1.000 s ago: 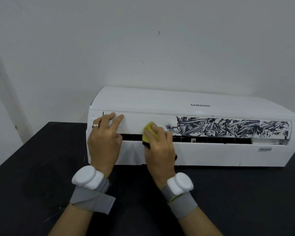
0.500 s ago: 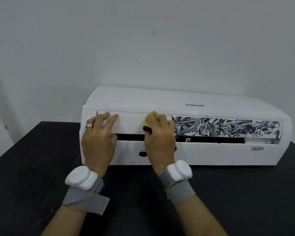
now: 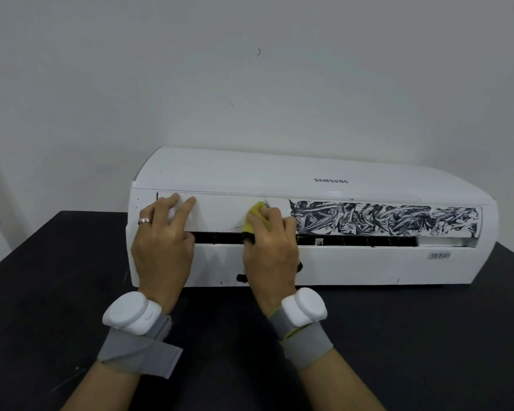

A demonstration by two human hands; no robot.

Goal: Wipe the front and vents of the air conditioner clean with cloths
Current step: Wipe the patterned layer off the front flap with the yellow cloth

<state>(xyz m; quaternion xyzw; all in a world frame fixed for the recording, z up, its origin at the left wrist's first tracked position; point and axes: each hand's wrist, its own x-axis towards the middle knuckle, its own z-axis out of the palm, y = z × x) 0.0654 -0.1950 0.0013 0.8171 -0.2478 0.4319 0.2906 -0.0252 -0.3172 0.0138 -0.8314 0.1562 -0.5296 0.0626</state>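
1. Covering most of the yellow cloth [image 3: 257,212], the right hand [image 3: 269,250] is curled around it, so only a top corner and a dark-stained lower edge show; the cloth is pressed to the vent flap [image 3: 220,213].
2. Whether the cloth is soft fabric or spongy cannot be told.
3. The left hand [image 3: 161,247] lies flat on the flap's left end, fingers spread, grasping nothing; its fingertips are blurred and a metal ring [image 3: 144,221] shows on one finger.
4. The air conditioner [image 3: 353,262], smooth white plastic with a rounded top, lies on a matte black table [image 3: 42,277] against a pale wall.
5. Dense black scribbles [image 3: 386,218] cover the flap's right part; the part between the hands is clean.
6. Behind the dark vent slot [image 3: 353,241] the inner parts are hard to make out.
7. Grey fabric straps with white rounded devices [image 3: 128,314] wrap both wrists; the forearms are cut off at the bottom edge.
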